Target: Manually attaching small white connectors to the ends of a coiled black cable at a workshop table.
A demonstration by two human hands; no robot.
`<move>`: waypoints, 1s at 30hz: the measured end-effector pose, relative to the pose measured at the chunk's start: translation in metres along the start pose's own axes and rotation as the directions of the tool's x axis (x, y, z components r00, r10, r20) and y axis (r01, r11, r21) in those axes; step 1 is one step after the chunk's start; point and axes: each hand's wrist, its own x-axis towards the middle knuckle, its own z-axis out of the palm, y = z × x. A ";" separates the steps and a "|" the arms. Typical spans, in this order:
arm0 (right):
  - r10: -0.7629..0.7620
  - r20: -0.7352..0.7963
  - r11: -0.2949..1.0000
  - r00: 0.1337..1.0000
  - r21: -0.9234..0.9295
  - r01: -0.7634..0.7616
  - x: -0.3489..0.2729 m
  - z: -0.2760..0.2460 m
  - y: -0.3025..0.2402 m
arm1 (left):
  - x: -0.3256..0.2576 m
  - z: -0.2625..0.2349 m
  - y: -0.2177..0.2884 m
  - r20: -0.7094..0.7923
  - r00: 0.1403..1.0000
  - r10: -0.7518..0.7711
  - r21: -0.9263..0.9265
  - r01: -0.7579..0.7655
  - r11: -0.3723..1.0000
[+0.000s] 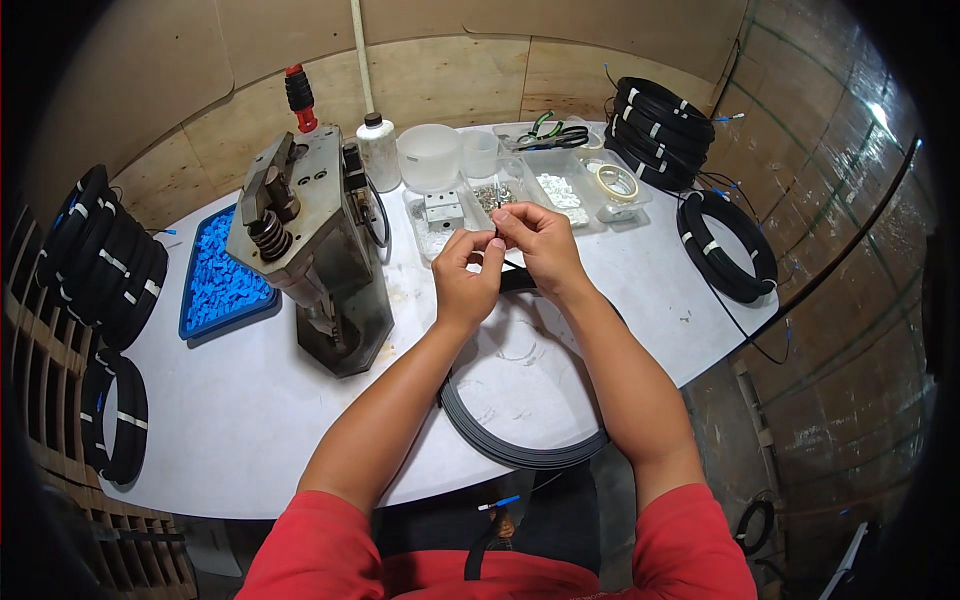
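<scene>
My left hand (pixel 467 278) and my right hand (pixel 540 243) meet above the middle of the table, both in a pinch. Between the fingertips is the end of a thin black cable, with a small pale, slim tip (pixel 498 193) pointing up and away from me; the fingers hide most of it. Under my forearms lies a coil of dark grey-black cable (pixel 525 457), partly over the table's front edge. One cable end with a blue-and-white connector (pixel 499 503) hangs in front of my lap.
Left stands a metal press (pixel 345 270) beside a tray of blue pieces (pixel 190 320). Behind my hands are clear bins with small metal parts (pixel 487 196), white pieces (pixel 557 189) and a tape roll (pixel 617 181), plus green-handled pliers (pixel 545 128). Black cable coils (pixel 660 135) stack at both sides.
</scene>
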 end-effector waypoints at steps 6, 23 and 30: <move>0.005 0.008 1.000 1.000 0.010 -0.005 -0.001 0.001 -0.002 | 0.000 0.000 0.002 0.003 1.000 -0.007 -0.005 0.007 1.000; 0.016 0.024 1.000 1.000 0.023 -0.016 0.000 0.001 -0.001 | 0.001 0.003 -0.003 -0.047 0.999 0.019 -0.038 -0.021 0.999; 0.026 0.035 0.999 0.999 0.027 -0.027 0.001 -0.002 -0.001 | 0.001 0.003 -0.005 -0.043 0.999 0.029 -0.045 -0.031 0.999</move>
